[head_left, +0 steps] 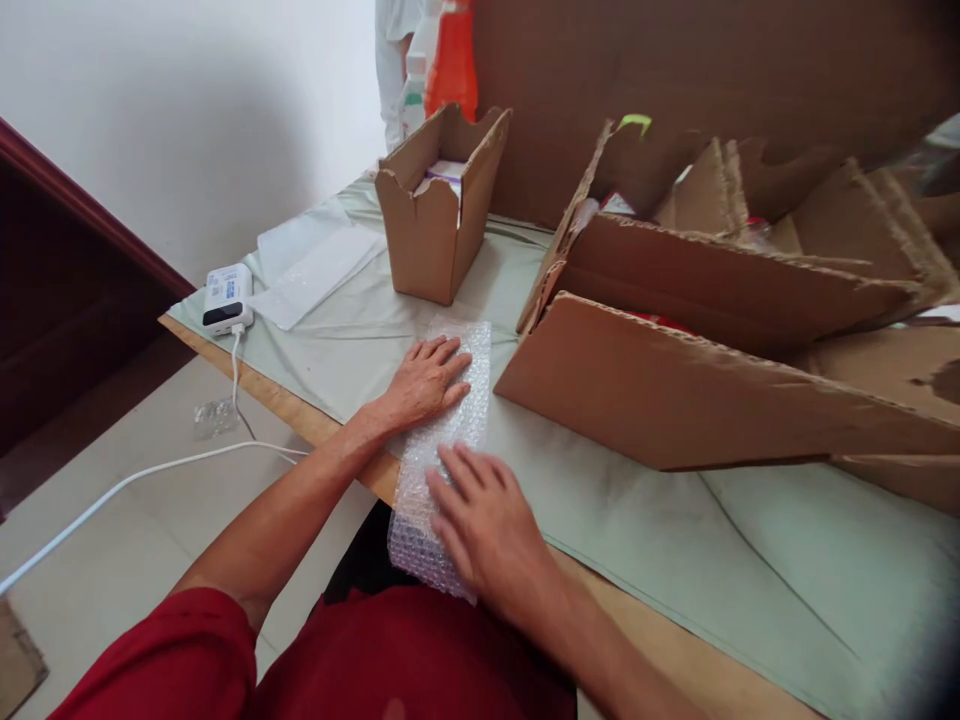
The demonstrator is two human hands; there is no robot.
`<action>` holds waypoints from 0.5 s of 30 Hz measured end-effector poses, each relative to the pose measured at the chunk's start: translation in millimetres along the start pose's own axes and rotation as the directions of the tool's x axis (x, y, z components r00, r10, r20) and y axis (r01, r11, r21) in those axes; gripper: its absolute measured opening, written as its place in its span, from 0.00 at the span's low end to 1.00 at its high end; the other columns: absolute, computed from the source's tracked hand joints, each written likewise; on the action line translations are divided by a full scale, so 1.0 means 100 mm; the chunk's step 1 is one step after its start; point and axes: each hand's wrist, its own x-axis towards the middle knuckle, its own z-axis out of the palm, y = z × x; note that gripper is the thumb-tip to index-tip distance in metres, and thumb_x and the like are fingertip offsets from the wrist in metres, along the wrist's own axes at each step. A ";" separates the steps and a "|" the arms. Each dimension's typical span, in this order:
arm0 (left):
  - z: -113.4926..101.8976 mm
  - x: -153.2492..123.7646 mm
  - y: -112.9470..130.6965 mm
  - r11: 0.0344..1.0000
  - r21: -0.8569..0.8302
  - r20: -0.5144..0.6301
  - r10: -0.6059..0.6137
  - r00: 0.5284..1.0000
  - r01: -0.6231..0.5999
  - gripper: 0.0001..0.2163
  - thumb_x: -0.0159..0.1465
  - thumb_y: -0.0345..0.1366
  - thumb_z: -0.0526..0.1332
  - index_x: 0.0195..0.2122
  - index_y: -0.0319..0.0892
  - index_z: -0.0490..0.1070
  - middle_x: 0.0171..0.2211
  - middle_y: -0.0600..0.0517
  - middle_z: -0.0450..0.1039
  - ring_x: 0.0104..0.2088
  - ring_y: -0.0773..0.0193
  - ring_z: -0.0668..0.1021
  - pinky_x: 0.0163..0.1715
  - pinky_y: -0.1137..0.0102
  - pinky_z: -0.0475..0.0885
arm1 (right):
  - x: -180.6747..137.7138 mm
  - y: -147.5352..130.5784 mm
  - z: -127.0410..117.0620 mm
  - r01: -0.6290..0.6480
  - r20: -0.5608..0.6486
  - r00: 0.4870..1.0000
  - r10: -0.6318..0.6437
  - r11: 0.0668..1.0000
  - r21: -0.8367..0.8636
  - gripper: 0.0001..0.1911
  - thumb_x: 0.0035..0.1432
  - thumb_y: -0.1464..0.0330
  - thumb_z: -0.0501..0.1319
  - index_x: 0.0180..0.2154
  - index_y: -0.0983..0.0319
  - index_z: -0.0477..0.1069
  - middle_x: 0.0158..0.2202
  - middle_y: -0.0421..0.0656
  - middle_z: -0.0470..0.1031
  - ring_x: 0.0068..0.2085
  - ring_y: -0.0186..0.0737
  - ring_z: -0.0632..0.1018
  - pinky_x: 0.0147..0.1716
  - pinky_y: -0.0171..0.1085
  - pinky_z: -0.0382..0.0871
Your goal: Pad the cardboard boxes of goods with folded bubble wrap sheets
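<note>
A strip of clear bubble wrap point(456, 420) lies on the pale green table cover point(750, 560) and hangs over the table's near edge. My left hand point(425, 382) rests flat on its far part, fingers stretched out. My right hand point(480, 520) lies flat on the near part, fingers spread. Neither hand grips anything.
A small open cardboard box point(439, 205) with a purple-and-white item inside stands beyond the wrap. Large torn cardboard flaps point(712, 380) fill the right. A white power bank point(227, 297) with a cable sits at the left corner, beside clear plastic bags point(315, 265). Bottles point(450, 60) stand behind.
</note>
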 end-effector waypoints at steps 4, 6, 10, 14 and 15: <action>0.01 -0.01 -0.01 1.000 -0.019 0.002 0.005 1.000 -0.005 0.19 0.71 0.40 0.56 0.62 0.42 0.67 0.69 0.41 0.62 0.70 0.45 0.61 0.67 0.51 0.54 | -0.83 -0.37 0.12 0.170 -0.177 0.972 -0.154 0.982 0.083 0.08 0.66 0.69 0.60 0.45 0.58 0.76 0.55 0.44 0.80 0.59 0.46 0.76 0.60 0.49 0.66; 0.01 -0.02 -0.01 1.000 -0.023 -0.001 0.009 1.000 -0.009 0.19 0.71 0.40 0.55 0.61 0.41 0.68 0.69 0.40 0.62 0.70 0.45 0.61 0.67 0.51 0.54 | -1.06 -0.37 0.03 0.215 -0.210 0.957 -0.199 0.975 0.057 0.11 0.68 0.72 0.57 0.46 0.57 0.76 0.52 0.41 0.82 0.57 0.42 0.77 0.59 0.45 0.66; 0.00 -0.04 0.00 1.000 -0.016 -0.023 0.018 1.000 -0.018 0.19 0.71 0.39 0.55 0.61 0.41 0.68 0.69 0.41 0.62 0.69 0.45 0.62 0.67 0.50 0.54 | -1.06 -0.14 -0.21 0.077 -0.116 0.989 -0.090 0.991 -0.111 0.26 0.61 0.78 0.54 0.59 0.60 0.71 0.61 0.50 0.76 0.60 0.51 0.74 0.52 0.50 0.70; 0.00 -0.06 0.01 1.000 -0.007 -0.054 0.018 0.998 -0.018 0.18 0.71 0.38 0.55 0.60 0.41 0.69 0.68 0.41 0.64 0.69 0.46 0.63 0.67 0.51 0.55 | -0.83 -0.05 -0.22 0.115 0.063 0.992 -0.106 0.980 -0.164 0.34 0.56 0.81 0.54 0.64 0.60 0.66 0.67 0.56 0.67 0.64 0.57 0.70 0.55 0.55 0.70; 0.01 -0.06 0.01 1.000 -0.007 -0.060 0.018 0.998 -0.019 0.18 0.71 0.38 0.55 0.60 0.41 0.69 0.68 0.40 0.64 0.69 0.46 0.63 0.67 0.51 0.55 | -0.79 -0.06 -0.19 0.144 0.072 0.988 -0.134 0.976 -0.160 0.34 0.56 0.82 0.54 0.64 0.61 0.66 0.67 0.57 0.67 0.65 0.57 0.70 0.55 0.55 0.70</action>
